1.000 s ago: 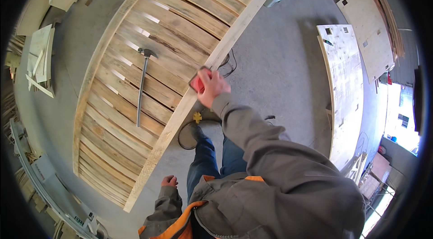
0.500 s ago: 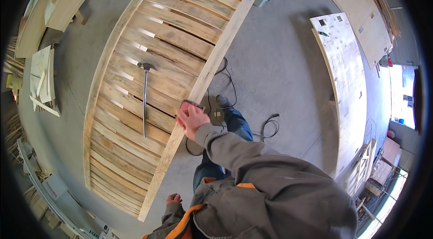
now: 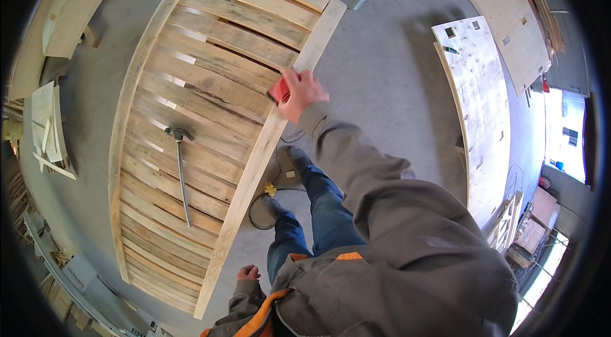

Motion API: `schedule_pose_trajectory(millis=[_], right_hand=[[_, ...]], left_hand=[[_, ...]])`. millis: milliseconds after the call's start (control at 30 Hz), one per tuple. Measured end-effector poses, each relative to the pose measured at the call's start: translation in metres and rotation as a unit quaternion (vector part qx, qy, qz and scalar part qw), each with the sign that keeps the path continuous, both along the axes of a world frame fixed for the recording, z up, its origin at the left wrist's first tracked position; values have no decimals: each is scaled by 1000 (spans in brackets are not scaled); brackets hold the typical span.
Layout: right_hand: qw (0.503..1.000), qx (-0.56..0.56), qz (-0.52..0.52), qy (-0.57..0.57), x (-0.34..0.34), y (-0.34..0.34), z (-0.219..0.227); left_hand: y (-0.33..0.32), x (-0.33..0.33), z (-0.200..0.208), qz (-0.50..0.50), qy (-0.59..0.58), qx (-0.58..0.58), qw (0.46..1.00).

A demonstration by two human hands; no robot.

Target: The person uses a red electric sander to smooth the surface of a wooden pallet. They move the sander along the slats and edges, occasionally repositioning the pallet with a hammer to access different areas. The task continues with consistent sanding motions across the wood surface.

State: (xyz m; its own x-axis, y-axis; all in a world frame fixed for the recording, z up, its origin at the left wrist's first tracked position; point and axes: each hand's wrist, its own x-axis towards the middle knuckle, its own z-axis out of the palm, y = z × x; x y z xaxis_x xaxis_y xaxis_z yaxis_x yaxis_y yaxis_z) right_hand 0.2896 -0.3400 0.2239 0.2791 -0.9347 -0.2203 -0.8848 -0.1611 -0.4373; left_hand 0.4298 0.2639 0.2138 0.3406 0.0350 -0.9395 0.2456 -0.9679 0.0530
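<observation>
Our right hand [image 3: 302,94] grasps a red block [image 3: 279,91] at the inner edge of the nearer rail [image 3: 239,206] of a slatted wooden panel [image 3: 210,76], where a hammer [image 3: 182,178] lies. Our left hand [image 3: 248,273] hangs near the rail; we cannot tell whether its curled fingers close fully.

No words or numbers could be read clearly. At the lower left, a pale box [image 3: 90,274] bore a faint line of grey lettering [image 3: 75,278], slanting down to the right, too small and blurred to make out. Near the picture's bottom edge, by the lower end of that box, stood a short row of small dark marks [image 3: 137,332]; whether they were characters could not be told.
</observation>
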Motion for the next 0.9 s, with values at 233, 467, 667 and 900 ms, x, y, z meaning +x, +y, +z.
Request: schedule_pose_trajectory(millis=[233, 467, 667, 900], right_hand=[[996, -42, -71, 36, -31, -134, -10], [991, -81, -72, 82, -66, -214, -18], [994, -61, -71, 58, -46, -109, -21], [1000, -4, -1, 16, 2, 49, 3]], left_hand=[[-56, -5, -3, -14, 3, -4, 1000], [-44, -6, -8, -22, 11, -6, 1000], [-4, 9, -17, -36, 2, -11, 999], [27, 28, -4, -26, -19, -28, 999]])
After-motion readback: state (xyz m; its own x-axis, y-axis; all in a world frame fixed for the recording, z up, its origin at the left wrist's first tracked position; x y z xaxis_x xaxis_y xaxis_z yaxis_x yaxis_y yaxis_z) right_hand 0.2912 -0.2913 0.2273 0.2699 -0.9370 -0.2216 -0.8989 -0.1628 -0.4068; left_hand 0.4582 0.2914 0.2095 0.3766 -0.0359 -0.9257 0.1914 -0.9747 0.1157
